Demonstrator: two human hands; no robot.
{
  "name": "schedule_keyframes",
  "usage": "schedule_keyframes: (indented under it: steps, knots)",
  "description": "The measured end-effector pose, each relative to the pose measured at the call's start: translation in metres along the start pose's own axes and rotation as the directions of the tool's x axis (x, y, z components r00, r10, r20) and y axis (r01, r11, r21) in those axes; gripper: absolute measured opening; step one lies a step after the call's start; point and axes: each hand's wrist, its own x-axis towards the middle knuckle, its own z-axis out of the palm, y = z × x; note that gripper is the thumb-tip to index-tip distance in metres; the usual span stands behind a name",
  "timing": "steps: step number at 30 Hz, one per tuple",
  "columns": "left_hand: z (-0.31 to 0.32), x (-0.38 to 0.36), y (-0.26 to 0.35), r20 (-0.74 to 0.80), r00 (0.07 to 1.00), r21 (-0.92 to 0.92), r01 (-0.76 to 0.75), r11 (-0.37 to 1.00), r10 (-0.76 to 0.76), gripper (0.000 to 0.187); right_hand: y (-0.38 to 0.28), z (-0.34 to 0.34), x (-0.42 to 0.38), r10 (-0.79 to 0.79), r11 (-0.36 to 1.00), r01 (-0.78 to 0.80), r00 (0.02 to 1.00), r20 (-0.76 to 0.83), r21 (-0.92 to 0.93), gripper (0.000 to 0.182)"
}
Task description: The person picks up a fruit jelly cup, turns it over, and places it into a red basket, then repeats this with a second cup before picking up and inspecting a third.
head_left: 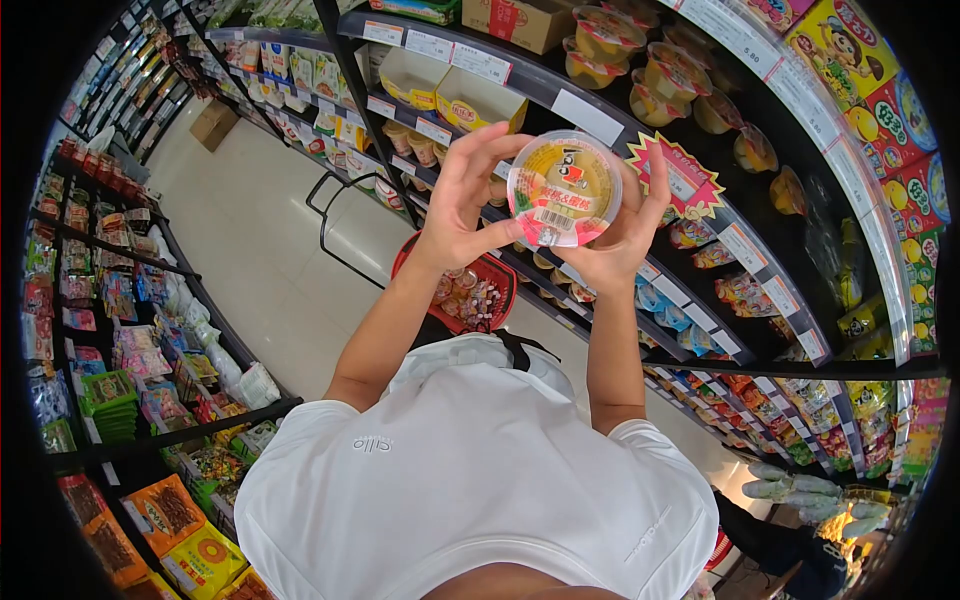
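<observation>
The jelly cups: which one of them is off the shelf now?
The round jelly cup with the barcode lid, held between the left hand and right hand. The other cups sit on the shelf behind it.

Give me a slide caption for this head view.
Both hands, left and right, hold a sealed cup up in a shop aisle.

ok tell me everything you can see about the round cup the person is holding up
The cup is a round, shallow, clear plastic tub with a sealed film lid turned toward the camera. Its yellow-orange contents show through. The lid carries a small red logo, printed characters, a green patch at the left edge and a white barcode label near the bottom. It is held up in front of the shelves, between both hands: the left hand grips its left rim, the right hand cradles its right side and underside.
</observation>
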Motion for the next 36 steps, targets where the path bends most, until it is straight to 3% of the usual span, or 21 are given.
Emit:
schedule_keyframes:
  steps: [31, 36]
  knots:
    - [-0.019, -0.001, -0.001, -0.011, 0.992, -0.147, 0.121, 0.982, -0.124, 0.070, 0.002, 0.001, -0.003, 0.038, 0.999, -0.037, 0.997, 0.066, -0.013, 0.129]
    - [-0.017, 0.000, -0.002, -0.047, 0.995, -0.144, 0.085, 0.986, -0.093, 0.068, 0.002, 0.002, -0.002, 0.045, 0.999, -0.045, 0.996, 0.077, -0.003, 0.127]
